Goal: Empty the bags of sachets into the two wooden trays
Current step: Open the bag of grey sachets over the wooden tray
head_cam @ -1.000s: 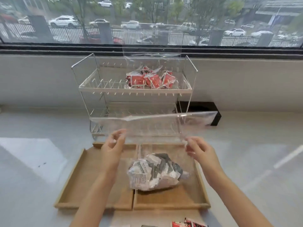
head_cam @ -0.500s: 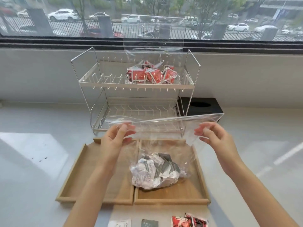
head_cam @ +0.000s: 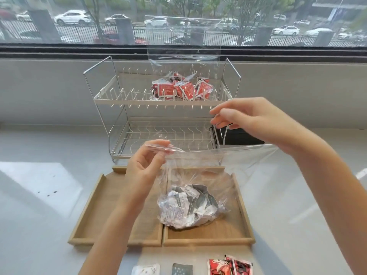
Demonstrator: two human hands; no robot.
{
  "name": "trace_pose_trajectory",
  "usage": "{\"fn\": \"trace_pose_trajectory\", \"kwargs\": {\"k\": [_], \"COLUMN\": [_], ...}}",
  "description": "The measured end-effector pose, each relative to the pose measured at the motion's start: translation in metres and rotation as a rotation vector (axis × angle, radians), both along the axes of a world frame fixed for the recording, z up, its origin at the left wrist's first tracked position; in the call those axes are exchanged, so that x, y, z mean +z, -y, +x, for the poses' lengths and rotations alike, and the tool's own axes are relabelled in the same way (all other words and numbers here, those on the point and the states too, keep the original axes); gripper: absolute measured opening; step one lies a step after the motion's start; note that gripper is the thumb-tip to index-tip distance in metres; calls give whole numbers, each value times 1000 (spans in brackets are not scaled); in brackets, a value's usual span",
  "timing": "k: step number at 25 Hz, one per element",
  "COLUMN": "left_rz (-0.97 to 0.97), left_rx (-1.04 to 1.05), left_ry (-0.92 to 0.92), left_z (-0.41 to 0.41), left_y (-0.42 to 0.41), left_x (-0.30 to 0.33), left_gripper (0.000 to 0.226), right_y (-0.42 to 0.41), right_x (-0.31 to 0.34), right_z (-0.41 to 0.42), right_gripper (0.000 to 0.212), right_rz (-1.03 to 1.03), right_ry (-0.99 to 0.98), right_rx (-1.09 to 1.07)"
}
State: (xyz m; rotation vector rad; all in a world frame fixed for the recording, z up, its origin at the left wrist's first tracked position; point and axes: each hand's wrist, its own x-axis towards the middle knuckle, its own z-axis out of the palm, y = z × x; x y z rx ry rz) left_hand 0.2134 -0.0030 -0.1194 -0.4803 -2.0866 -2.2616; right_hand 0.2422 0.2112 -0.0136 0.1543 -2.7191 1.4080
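Note:
A clear plastic bag (head_cam: 200, 175) with grey and white sachets (head_cam: 188, 207) in its bottom rests in the right wooden tray (head_cam: 244, 221). My left hand (head_cam: 145, 165) pinches the bag's top left edge. My right hand (head_cam: 256, 120) hovers above the bag's right top edge with fingers apart, holding nothing. The left wooden tray (head_cam: 89, 211) lies beside the right one and has no sachets in it. A second clear bag with red sachets (head_cam: 182, 88) stands on the top shelf of a white wire rack (head_cam: 111, 98).
The rack stands behind the trays, against a grey sill under a window. A black box (head_cam: 244, 135) sits to the rack's right. Loose sachets lie at the near table edge: a white one (head_cam: 147, 269), a grey one (head_cam: 181, 268) and red ones (head_cam: 230, 266).
My right hand has let go of the bag's right top edge and risen up and to the right. My left hand keeps its hold, and the bag mouth sags on the right.

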Motion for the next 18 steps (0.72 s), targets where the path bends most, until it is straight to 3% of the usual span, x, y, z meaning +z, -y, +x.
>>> {"fn": "trace_pose_trajectory", "kwargs": {"k": [2,5,12,18], "left_rz": [-27,-43,-96,-88], "left_rx": [-25,-50,3,57], "left_ry": [-29,-61,-59,-32], "left_z": [4,7,3,2], "left_y": [-1,-2,1,4], "left_x": [3,6,5,3], "left_gripper": [22,20,18,19], "right_y": [21,45,48,36], "right_x": [-6,-24,-38,-17], "right_z": [-11,-26,-26,-21], "right_gripper": [23,27,11,9], "right_rz": [189,266,51,-130], "right_ry": [99,249,244,81], "right_rx": [131,286,248,134]}}
